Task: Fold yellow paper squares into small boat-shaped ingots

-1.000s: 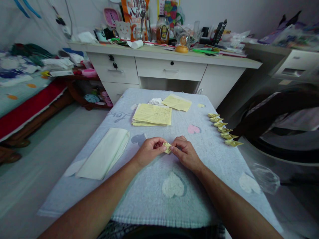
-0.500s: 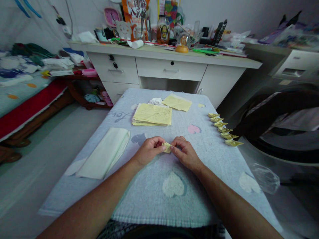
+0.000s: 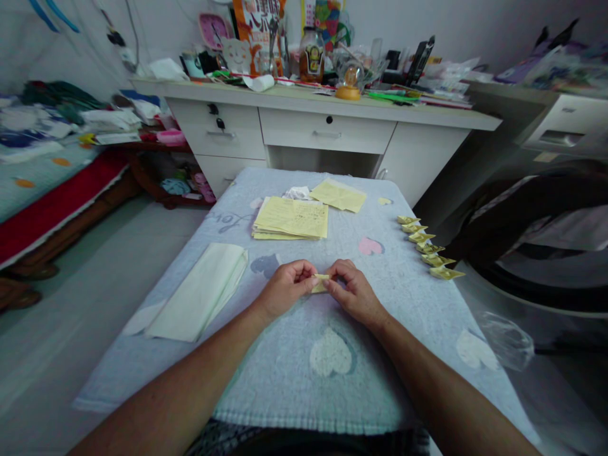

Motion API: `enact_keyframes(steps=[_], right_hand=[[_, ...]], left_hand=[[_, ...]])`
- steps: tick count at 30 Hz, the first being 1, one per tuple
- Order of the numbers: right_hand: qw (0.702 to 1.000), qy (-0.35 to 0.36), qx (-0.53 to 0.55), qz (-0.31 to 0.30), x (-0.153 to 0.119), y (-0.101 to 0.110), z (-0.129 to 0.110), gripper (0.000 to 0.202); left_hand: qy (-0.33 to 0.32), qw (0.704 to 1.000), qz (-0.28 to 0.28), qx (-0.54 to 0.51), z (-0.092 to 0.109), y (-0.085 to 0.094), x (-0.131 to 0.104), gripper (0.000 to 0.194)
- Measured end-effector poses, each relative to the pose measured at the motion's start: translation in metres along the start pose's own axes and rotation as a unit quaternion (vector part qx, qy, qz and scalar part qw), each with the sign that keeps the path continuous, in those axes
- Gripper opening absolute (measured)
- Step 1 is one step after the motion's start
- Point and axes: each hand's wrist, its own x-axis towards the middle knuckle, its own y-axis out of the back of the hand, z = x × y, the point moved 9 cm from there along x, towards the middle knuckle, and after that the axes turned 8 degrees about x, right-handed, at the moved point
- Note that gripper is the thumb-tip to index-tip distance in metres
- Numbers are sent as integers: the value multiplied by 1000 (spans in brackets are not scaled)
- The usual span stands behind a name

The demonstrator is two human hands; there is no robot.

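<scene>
A small folded piece of yellow paper (image 3: 320, 285) is pinched between my two hands, low over the middle of the cloth-covered table (image 3: 285, 380). My left hand (image 3: 288, 285) grips its left end with thumb and fingers. On its right end, my right hand (image 3: 352, 290) has the thumb and fingertips closed. Part of the paper is hidden behind the fingers. Beyond my hands lies a stack of yellow paper sheets (image 3: 291, 218), some with writing. Along the table's right edge stand several folded yellow paper boats (image 3: 431, 260) in a row.
Left of my hands lies a folded pale sheet (image 3: 199, 291). More yellow sheets (image 3: 339, 194) and a crumpled white tissue (image 3: 297, 193) are at the table's far side. A cluttered white desk (image 3: 327, 130) stands behind, with a washing machine (image 3: 565, 136) to the right.
The small yellow paper has gone from an uneven, pointed outline to a flatter strip-like shape between my fingers. Both hands stay in nearly the same place.
</scene>
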Motion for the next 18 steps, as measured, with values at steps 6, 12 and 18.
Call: enact_keyframes(steps=[6,12,18], right_hand=[[999,-37,30,9,-2,-5,8,19],[997,-56,52,11,-2,-6,13,11],[1000,-10,-14,18,-1,-4,4,8]], left_hand=[[18,994,-7,-104,0,-6,-1,22],[4,1000,26,-6,2,0,0,18],[-56,983,73,160,18,7,-4,17]])
